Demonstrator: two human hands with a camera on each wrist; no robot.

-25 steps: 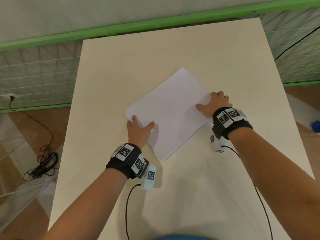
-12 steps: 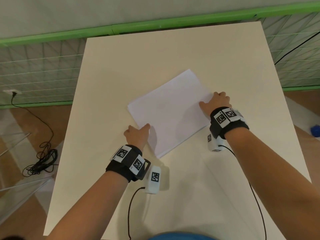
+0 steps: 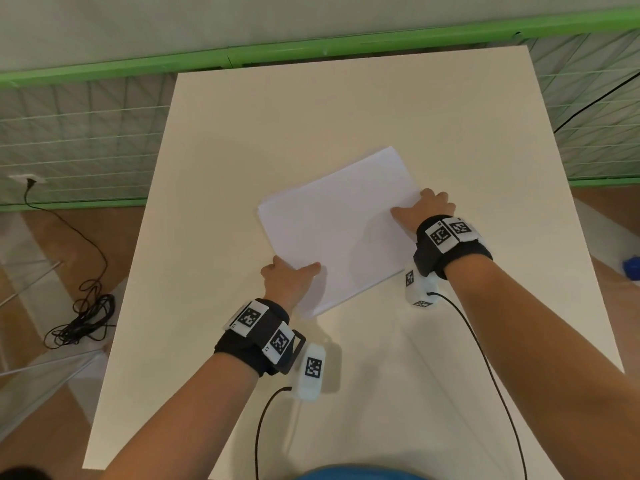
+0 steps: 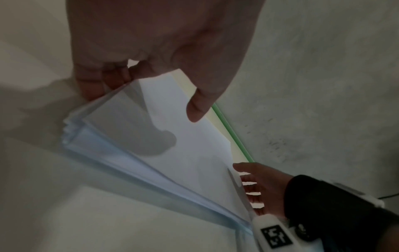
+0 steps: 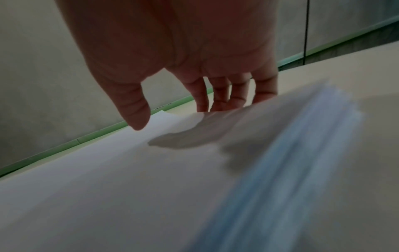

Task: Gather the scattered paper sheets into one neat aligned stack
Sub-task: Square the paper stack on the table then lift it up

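Note:
One stack of white paper sheets [image 3: 339, 230] lies askew in the middle of the beige table [image 3: 346, 98]. My left hand [image 3: 287, 275] is at its near-left edge. In the left wrist view its fingers [image 4: 92, 90] touch that edge, where the sheets [image 4: 183, 162] fan slightly at the corner, and the thumb hovers just above the top sheet. My right hand [image 3: 422, 209] is at the right edge. Its fingers [image 5: 226, 102] point down against the far side of the stack [image 5: 108, 179], thumb above the top sheet. Neither hand closes round the paper.
A green rail [image 3: 311, 46] with wire mesh runs behind the table's far edge. A coiled black cable [image 3: 83, 317] lies on the floor at the left, and a blue object [image 3: 632, 268] at the far right. Thin cables trail from both wrists over the near table.
My left hand has drawn back from on top of the sheet to the stack's near-left edge. The right hand stays at the right edge, and the stack has barely shifted.

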